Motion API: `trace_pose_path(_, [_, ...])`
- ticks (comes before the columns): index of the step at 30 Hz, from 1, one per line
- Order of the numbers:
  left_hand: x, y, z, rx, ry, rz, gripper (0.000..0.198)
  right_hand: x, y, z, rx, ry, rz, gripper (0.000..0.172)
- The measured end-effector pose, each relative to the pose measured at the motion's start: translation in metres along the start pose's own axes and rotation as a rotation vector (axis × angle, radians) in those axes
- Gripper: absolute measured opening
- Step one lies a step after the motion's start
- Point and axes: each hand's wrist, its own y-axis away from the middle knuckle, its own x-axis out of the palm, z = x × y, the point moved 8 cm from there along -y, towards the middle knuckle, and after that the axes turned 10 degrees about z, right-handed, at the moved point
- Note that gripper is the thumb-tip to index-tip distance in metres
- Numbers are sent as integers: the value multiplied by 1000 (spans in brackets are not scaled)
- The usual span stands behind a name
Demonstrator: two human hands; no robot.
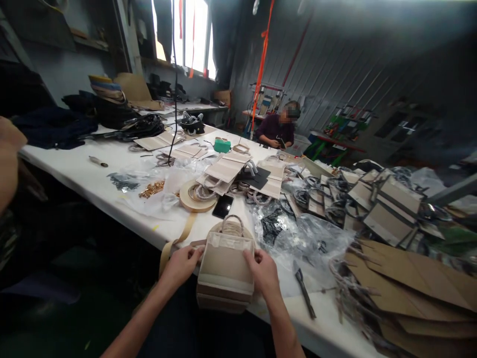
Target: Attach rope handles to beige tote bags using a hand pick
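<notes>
A small beige handbag (226, 263) with a curved top handle (233, 219) is at the table's front edge, close to my body. My left hand (183, 263) pinches at its upper left side, where a short strip (198, 243) sticks out; whether the fingers hold the strip or the bag's edge is hard to see. On the other side, my right hand (263, 267) grips the bag's right edge, thumb on the front panel and fingers partly hidden. Just beyond the bag lies a black phone (222, 206), beside a roll of tan tape (197, 196) whose loose end hangs over the edge.
Right of the bag lies a dark-handled tool (304, 291). Clear plastic bags (298, 233), beige bag panels (393, 211) and brown sheets (421, 278) crowd the right. Gold hardware (152, 189) sits left. A co-worker (278, 127) sits across the table; another person's arm (9, 161) shows at far left.
</notes>
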Motion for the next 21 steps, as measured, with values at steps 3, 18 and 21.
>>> trace_pose_path(3, [13, -12, -7, 15, 34, -49, 57, 6, 2, 5, -71, -128, 15, 62])
trace_pose_path(18, [17, 34, -63, 118, 303, -217, 59, 28, 89, 13, 54, -639, 65, 71])
trace_pose_path(21, [16, 41, -78, 125, 283, -211, 59, 33, 107, 1, 111, -710, -22, 72])
